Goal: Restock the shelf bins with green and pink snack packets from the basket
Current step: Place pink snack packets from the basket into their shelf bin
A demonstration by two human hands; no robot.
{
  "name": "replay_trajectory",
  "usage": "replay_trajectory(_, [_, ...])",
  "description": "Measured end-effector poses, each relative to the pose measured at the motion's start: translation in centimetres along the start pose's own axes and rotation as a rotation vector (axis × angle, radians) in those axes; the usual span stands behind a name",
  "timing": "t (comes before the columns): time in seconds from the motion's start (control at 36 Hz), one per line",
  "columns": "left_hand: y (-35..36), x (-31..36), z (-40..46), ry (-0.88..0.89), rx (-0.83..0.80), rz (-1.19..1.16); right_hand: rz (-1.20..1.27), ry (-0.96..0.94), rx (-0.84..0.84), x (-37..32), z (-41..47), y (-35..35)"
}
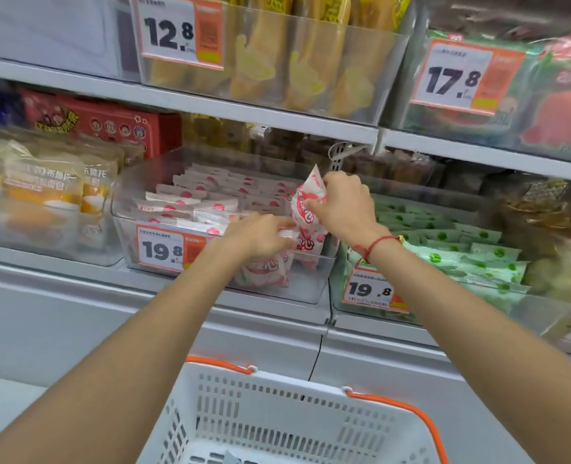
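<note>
Pink packet upright over clear pink-filled bin

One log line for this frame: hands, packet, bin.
right hand: grips pink packet, upright | left hand: on packets at pink bin front | green bin: untouched

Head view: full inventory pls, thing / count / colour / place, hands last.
pink packet: one, pink and white, held upright above the pink bin
pink bin: one, clear, middle shelf, rows of pink packets inside
green bin: one, clear, right of the pink bin, green packets inside
price tags: four seen, orange and white, on bin fronts
basket: one, white with orange handles, bottom centre
left hand: fingers on packets at the pink bin's front
right hand: grips the pink packet
</note>
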State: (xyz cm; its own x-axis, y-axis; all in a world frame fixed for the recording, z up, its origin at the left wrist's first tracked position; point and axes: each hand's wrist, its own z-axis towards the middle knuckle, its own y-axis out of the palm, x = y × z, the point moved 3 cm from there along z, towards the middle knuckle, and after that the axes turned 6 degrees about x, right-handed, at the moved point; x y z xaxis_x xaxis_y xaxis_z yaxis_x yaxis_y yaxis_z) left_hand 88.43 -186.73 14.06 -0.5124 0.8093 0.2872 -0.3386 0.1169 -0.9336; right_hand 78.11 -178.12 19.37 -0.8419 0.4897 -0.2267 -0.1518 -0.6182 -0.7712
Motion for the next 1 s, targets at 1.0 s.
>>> replay_trajectory(1.0, [-1.4,-1.9,1.4,0.097,-0.227,0.020,-0.394,-0.196,-0.415,-2.0,2.3,4.0])
